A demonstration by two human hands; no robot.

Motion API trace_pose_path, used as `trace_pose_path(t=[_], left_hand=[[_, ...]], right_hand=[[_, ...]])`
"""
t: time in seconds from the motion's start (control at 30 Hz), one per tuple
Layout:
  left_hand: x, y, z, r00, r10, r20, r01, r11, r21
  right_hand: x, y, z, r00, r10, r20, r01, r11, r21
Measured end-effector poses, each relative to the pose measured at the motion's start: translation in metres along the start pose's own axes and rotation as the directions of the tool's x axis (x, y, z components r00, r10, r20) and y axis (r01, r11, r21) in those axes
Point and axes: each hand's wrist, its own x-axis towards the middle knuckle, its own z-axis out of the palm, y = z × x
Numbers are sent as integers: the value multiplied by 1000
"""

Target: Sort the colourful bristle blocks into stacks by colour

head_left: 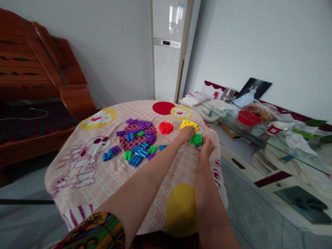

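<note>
Clearly, the green bunch [196, 139] was what both hands were busy with. It sat on the pink cloth [109, 180], near the right side of the table, just in front of the yellow bunch [187, 123]. I thought soft pushes from both sides would be best, so the little green bits would stay close and straight. A hard squeeze could have tipped some over, I guessed. The yellow bunch was so near that a bump from the knuckles might have messed it up, so the fingers needed to move slowly and stay low.

The left hand [187, 133] lay palm down by the green bunch, over its far left edge. Its fingers were bent, but I couldn't see the tips, so I couldn't tell if it was holding a green bit or only touching.

The right hand [208, 147] was on the other side. Its fingers were curled in, with just a small gap, and their tips were right at the green edge. I couldn't tell if they were pinching anything.

The red bunch [166, 127] stood a bit to the left. Farther left lay loose purple pieces [141, 123] and blue pieces [141, 152], all jumbled.
</note>
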Motion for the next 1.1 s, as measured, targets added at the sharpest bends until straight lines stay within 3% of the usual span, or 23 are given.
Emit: trace_pose_path(t=[0.17, 0.3, 0.47, 0.57, 0.67, 0.93, 1.1], left_hand=[[-38, -13, -18, 996, 43, -83, -46, 998, -45], [-82, -47, -39, 993, 108, -52, -110, 994, -29], [-123, -106, -77, 996, -41, -76, 44, 999, 31], [-140, -123, -88, 993, -120, -15, 121, 991, 51], [-154, -120, -82, 989, -124, 76, 115, 986, 120], [-166, -102, -59, 988, -153, 14, 143, 947, 286], [-159, -104, -45, 996, -86, -28, 90, 973, 211]], right_hand=[[-1, 0, -1, 1000, -7, -2, 7, 1000, 1], [1, 4, -4, 998, -45, 36, 46, 998, -34], [2, 5, -4, 998, -52, 32, 53, 998, -37], [1, 3, -2, 998, -57, 17, 58, 998, -23], [0, 2, -1, 999, -50, 11, 50, 999, -6], [3, 4, -3, 996, -85, 25, 87, 993, -84], [4, 6, -3, 996, -83, 27, 86, 991, -101]])
